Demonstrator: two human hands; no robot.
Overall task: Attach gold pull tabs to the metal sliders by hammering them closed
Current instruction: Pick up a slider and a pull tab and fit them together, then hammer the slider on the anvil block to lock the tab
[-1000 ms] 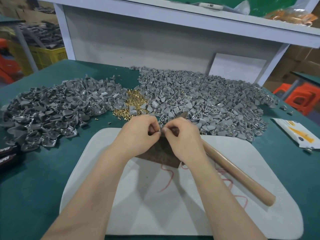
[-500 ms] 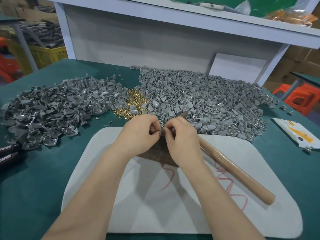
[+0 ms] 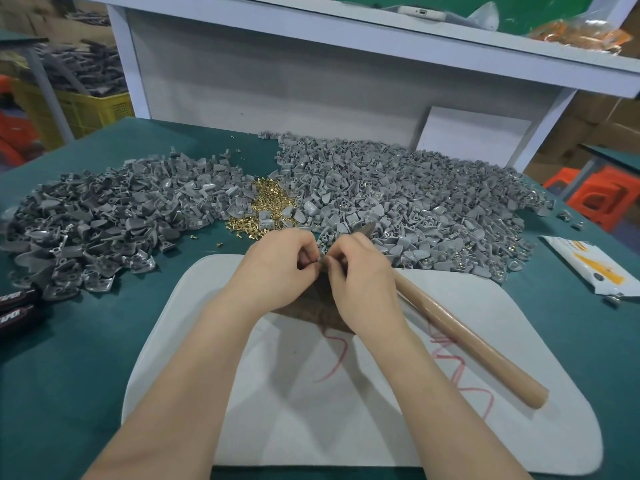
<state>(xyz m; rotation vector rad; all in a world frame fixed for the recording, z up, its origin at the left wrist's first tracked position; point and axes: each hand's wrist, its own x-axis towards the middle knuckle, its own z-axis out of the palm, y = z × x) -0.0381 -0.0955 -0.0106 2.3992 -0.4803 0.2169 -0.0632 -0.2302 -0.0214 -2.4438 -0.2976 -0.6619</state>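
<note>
My left hand and my right hand meet fingertip to fingertip over a dark brown block on the white board. Together they pinch a small grey metal slider; most of it is hidden by my fingers. Just beyond them lies a small heap of gold pull tabs. A large pile of grey sliders spreads to the right and a second grey pile to the left. A hammer with a wooden handle lies on the board right of my right wrist, its head hidden.
The green table top carries two black tool handles at the left edge and a white-and-yellow packet at the right. A white shelf unit stands behind the piles. Orange stools sit beyond the right edge.
Both hands stay together over the block, with only small finger movements on the slider. The view has shifted very slightly.
</note>
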